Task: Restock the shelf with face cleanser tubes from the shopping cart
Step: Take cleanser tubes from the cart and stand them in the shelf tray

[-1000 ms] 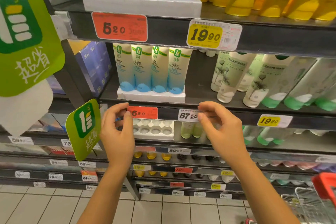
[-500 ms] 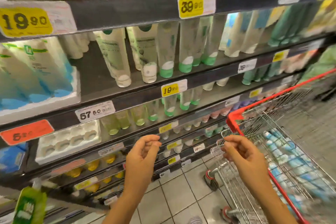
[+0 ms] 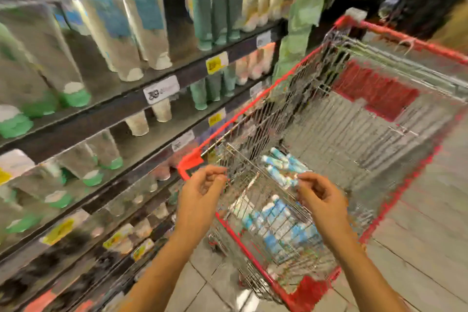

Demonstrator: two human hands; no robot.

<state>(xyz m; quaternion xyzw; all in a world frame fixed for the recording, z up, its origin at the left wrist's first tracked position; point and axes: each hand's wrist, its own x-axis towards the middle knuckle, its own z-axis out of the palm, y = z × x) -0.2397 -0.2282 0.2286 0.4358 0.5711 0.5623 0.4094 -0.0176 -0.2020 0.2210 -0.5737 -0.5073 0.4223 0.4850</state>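
The picture is blurred by motion. A red-rimmed wire shopping cart (image 3: 253, 99) stands right of the shelves. White and blue face cleanser tubes (image 3: 281, 220) lie in a heap at its near end. My left hand (image 3: 202, 192) hovers at the cart's near left corner, fingers loosely curled and empty. My right hand (image 3: 320, 200) hangs over the tubes, fingers also loosely curled, holding nothing.
Dark shelves (image 3: 141, 99) with upright green-capped and white-capped tubes and price tags fill the left side. Grey floor tiles (image 3: 425, 230) lie right of the cart and under it. The cart's far half holds a red panel (image 3: 374, 88).
The view has swung right from the shelf to the cart. Both hands have dropped from the shelf-edge price tags and now hang over the cart's near end, still empty.
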